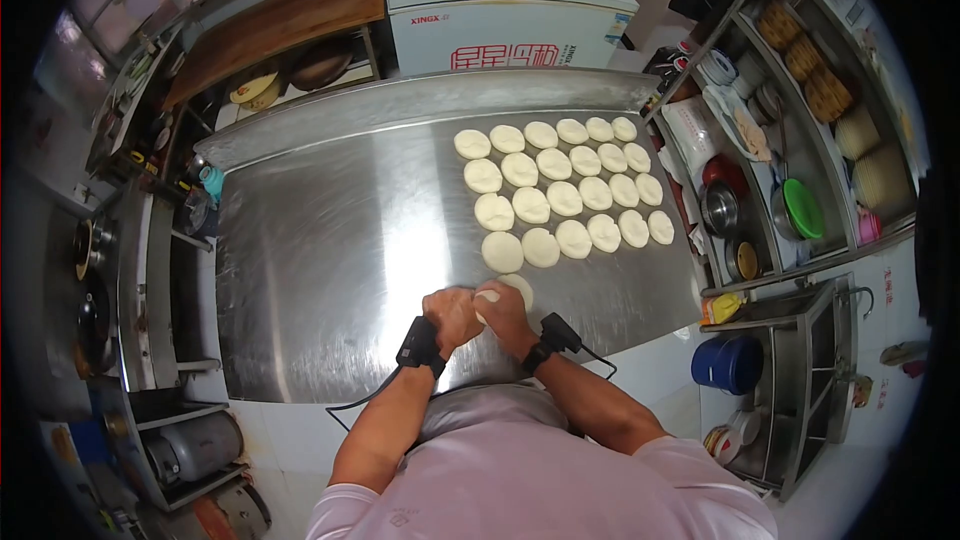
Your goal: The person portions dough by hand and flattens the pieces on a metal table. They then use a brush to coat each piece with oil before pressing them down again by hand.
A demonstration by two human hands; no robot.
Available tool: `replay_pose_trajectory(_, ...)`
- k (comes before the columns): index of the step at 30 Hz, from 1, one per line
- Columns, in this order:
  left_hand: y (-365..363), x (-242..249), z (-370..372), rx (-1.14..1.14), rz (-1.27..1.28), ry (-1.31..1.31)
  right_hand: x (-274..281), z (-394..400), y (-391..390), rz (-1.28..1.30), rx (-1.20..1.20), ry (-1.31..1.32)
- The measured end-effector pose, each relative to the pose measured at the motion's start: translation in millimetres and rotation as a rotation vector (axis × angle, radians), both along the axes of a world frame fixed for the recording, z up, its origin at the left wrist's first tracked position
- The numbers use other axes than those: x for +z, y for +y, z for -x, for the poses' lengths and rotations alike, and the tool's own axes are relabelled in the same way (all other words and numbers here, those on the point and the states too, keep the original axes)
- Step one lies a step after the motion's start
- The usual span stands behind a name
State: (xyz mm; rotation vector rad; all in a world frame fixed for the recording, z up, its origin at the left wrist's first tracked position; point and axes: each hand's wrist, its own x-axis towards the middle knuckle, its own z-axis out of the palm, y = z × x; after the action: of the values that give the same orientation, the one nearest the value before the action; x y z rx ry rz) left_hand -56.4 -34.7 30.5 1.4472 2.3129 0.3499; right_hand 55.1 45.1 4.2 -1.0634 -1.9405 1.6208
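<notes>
Twenty-four flat dough rounds (564, 198) sit on the steel counter (300, 270) in four rows of six, over its far right part. Rows look full and fairly even; rounds are just beside each other, some near touching. Several show a crease or dent on top, others look smoother.

One more dough piece (518, 286) is at the hands, apart from the rows, just on the near side of the nearest one. It's partly covered, so its full shape can't be told. Judging by that, 24 are laid out and one is being worked, outside the grid. No other loose dough shows, so how many are left after this one can't be told; work looks well along, but no end count is visible.

Left hand (452, 317) and right hand (507, 318) meet close together at the near edge side of the counter. Left fingers are bent inward, next to the right hand; can't tell if they hold any dough. Right hand is over the near side of the piece, a bit of dough showing by its fingers; pinching or just pressing, can't tell. Finger gap hidden on both.

Freezer (500, 15) beyond the counter, shelf rack (745, 155) to the right.
</notes>
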Motion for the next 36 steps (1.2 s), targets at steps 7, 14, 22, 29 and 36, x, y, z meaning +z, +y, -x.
replay_pose_trajectory(7,16.6,-3.7,-21.9,-0.098,-0.013,-0.085,23.5,-45.9,30.6,-0.214,0.311,-0.025)
replay_pose_trajectory(14,24.1,-25.8,-1.3,0.110,0.188,-0.008,71.7,-68.3,9.5,-0.116,0.730,-0.004)
replay_pose_trajectory(22,-30.3,-27.5,6.0,0.241,0.088,-0.029,-2.6,-91.1,100.2,-0.685,0.102,-0.394)
replay_pose_trajectory(29,-47.6,-43.6,4.3,0.292,0.028,-0.074,-12.0,-82.6,102.0,-0.583,0.262,-0.668)
replay_pose_trajectory(36,-48.4,-31.8,3.0,0.270,0.042,-0.054,17.8,-59.9,116.3,-0.792,0.202,-0.559)
